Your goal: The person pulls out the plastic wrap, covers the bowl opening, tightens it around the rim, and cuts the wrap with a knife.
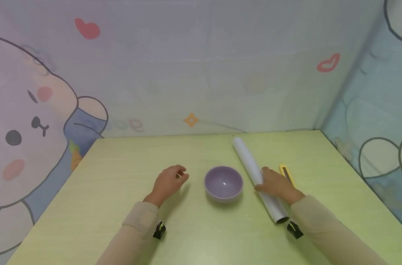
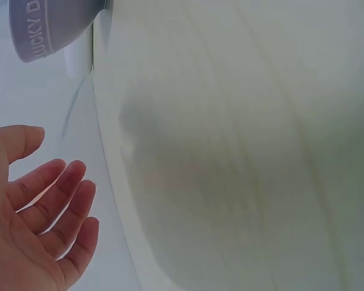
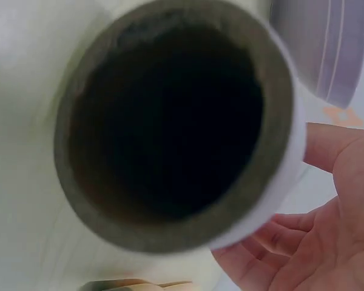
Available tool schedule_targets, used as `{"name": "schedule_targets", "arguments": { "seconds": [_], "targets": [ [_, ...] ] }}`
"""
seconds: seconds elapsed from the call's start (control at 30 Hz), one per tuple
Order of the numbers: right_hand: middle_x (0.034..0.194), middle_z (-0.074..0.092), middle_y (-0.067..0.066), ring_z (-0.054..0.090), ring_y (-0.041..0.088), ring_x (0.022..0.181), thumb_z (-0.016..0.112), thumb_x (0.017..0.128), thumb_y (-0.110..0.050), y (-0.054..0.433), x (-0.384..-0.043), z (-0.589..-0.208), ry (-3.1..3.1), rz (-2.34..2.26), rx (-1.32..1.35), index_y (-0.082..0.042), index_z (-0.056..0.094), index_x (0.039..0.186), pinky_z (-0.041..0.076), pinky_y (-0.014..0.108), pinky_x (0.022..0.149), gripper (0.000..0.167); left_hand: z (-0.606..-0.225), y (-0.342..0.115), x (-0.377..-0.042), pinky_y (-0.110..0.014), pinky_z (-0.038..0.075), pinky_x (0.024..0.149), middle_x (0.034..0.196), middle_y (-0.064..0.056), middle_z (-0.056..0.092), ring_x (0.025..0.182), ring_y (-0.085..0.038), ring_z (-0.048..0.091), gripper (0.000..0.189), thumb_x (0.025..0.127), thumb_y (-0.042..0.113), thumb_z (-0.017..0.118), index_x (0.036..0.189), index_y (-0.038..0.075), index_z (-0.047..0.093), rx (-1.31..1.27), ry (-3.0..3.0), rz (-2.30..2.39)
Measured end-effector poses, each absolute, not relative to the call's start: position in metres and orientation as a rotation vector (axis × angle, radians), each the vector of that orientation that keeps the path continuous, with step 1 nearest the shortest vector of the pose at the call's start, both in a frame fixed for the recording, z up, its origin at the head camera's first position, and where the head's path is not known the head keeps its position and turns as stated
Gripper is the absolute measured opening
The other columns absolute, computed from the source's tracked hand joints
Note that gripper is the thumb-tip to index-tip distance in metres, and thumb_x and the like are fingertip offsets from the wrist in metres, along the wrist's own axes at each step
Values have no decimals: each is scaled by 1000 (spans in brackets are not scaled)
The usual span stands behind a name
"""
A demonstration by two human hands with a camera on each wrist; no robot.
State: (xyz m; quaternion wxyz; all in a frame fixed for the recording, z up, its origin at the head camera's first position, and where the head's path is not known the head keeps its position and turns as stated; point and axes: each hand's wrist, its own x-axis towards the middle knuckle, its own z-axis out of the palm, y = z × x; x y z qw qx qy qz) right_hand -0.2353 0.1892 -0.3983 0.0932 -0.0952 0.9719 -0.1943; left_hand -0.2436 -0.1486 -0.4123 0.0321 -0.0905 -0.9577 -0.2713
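Note:
A lilac bowl (image 1: 223,183) stands upright on the table between the two hands. To its right a long white roll (image 1: 248,160) lies slantwise, its hollow cardboard core (image 3: 279,91) facing the right wrist camera. My right hand (image 1: 276,186) grips the roll from above near its closer half, thumb on the bowl side and fingers on the other. A yellow box cutter (image 1: 283,169) lies just beyond that hand, partly hidden by it. My left hand (image 1: 169,183) hovers left of the bowl, holding nothing, its fingers (image 2: 60,206) loosely bent and apart from the bowl (image 2: 60,27).
The pale wood-look table (image 1: 121,176) ends at a printed cloth backdrop (image 1: 174,73), with another cloth side (image 1: 380,103) at the right. Black wrist cameras (image 1: 159,230) sit below both cuffs, the right one close to the roll's near end.

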Motion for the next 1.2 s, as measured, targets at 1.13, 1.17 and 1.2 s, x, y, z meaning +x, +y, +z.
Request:
{"name": "schedule_targets", "arguments": {
  "seconds": [1.13,1.17,1.2],
  "targets": [
    [127,56,15,52,31,102,59,88,-16,161,-283,-410,3011,-412,-525,-7,42,136,44,49,85,52,-411,-150,-259,-37,47,82,104,-5,63,97,-23,58,32,89,24,60,117,8,58,-460,-2899,-560],
    [127,55,14,51,31,102,59,88,-16,160,-284,-410,3015,-409,-530,-7,42,136,44,49,86,52,-411,-149,-261,-37,47,81,103,-5,63,96,-23,57,32,89,23,60,117,8,57,-474,-2883,-542],
    [128,55,14,51,32,103,60,88,-17,159,-286,-411,3018,-408,-535,-8,42,136,44,49,85,52,-413,-149,-262,-37,47,81,103,-5,63,96,-23,57,32,89,22,60,117,8,57,-485,-2871,-526]
  ]
}}
